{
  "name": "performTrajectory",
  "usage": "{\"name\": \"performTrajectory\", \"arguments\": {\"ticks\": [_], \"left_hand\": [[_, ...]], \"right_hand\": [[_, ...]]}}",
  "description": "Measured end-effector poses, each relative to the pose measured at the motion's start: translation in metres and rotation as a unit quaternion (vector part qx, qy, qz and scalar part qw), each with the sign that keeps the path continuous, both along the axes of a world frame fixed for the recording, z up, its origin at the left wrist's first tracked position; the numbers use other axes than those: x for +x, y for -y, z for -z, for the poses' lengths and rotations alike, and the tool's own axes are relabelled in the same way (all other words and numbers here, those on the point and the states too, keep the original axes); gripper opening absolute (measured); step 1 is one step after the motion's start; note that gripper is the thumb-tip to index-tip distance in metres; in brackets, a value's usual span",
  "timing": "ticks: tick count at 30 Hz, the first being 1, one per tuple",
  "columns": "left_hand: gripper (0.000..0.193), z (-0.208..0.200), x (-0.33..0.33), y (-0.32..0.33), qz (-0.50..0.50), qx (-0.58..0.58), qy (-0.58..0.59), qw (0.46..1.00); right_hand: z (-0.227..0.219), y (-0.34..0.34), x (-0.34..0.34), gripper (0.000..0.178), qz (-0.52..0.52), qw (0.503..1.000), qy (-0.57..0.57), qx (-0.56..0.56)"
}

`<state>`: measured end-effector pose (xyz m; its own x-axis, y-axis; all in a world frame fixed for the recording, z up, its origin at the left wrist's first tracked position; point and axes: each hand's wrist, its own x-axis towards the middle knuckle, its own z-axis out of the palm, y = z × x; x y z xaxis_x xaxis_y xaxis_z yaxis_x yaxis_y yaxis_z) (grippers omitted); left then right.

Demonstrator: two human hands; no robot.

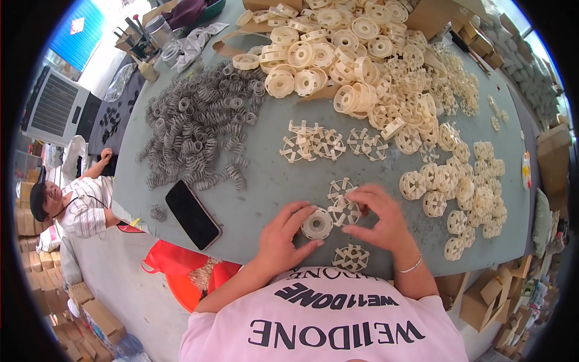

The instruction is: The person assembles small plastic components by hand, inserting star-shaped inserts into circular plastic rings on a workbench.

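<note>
My left hand (280,239) is closed round the side of a cream plastic ring part (317,224) with a round hole in its middle. Close beside it, my right hand (382,218) pinches a cream spoked plastic piece (345,213) between thumb and fingers. Just beyond that lies a second spoked disc (340,188), partly overlapped by the held piece. A finished-looking spoked wheel (350,258) rests at the table's near edge, between my forearms. Farther off are small groups of flat spoked pieces (312,141).
A heap of grey springs (199,120) covers the left of the table (271,181); a black phone (193,215) lies nearer. Cream ring parts (344,42) pile up at the back, with assembled wheels (470,193) at right. A red bag (175,258) hangs below. A person (81,202) is at left.
</note>
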<state>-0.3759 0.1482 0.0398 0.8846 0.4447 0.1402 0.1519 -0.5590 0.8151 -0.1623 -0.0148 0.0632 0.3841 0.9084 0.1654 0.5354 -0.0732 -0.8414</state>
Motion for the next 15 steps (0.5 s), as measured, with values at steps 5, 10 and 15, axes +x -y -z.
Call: {"name": "performTrajectory", "arguments": {"ticks": [5, 10, 15], "left_hand": [[0.069, -0.006, -0.005, 0.008, 0.003, -0.108, -0.038, 0.993], [0.071, -0.002, -0.005, 0.012, -0.029, -0.192, -0.022, 0.981], [0.059, -0.012, -0.006, 0.009, -0.011, -0.246, -0.030, 0.969]], "right_hand": [[0.002, -0.007, -0.035, 0.058, -0.010, 0.998, 0.059, 0.004], [0.004, -0.008, -0.046, 0.058, -0.011, 0.993, 0.118, 0.010], [0.011, -0.008, -0.051, 0.059, 0.002, 0.991, 0.134, -0.003]]}}
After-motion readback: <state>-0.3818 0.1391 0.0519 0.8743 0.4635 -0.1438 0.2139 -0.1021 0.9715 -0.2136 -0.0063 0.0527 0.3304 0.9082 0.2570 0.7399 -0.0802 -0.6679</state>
